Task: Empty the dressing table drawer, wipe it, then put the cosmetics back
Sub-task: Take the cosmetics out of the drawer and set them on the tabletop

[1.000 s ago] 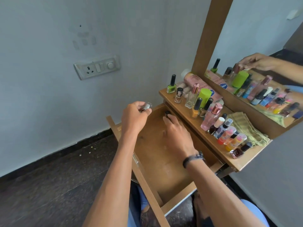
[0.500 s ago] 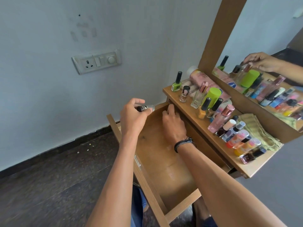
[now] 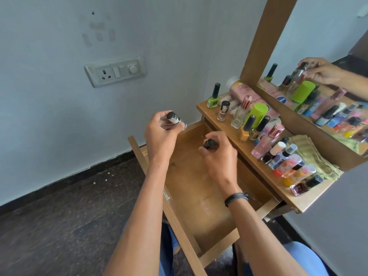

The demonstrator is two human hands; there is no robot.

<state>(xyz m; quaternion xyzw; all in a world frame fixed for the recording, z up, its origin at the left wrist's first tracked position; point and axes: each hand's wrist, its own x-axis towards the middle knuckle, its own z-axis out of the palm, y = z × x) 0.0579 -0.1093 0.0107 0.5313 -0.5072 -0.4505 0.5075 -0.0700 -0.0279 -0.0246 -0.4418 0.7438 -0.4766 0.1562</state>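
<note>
The wooden drawer (image 3: 201, 196) stands pulled out below the dressing table top (image 3: 264, 172), and its visible bottom is bare. My left hand (image 3: 159, 136) holds a small clear bottle with a black cap (image 3: 175, 118) above the drawer's far left corner. My right hand (image 3: 217, 152) grips a small dark-capped bottle (image 3: 209, 144) over the far end of the drawer. Several nail polish and perfume bottles (image 3: 278, 154) stand in rows on the table top.
A folded green cloth (image 3: 316, 156) lies on the table top by the mirror (image 3: 326, 92). A switch and socket plate (image 3: 115, 71) is on the wall to the left. Dark floor (image 3: 59, 216) runs left of the drawer. My knees in blue jeans sit under the drawer.
My right hand has lifted off the drawer's far end with a dark-capped bottle in its fingers. My left hand has turned its bottle so the black cap faces me.
</note>
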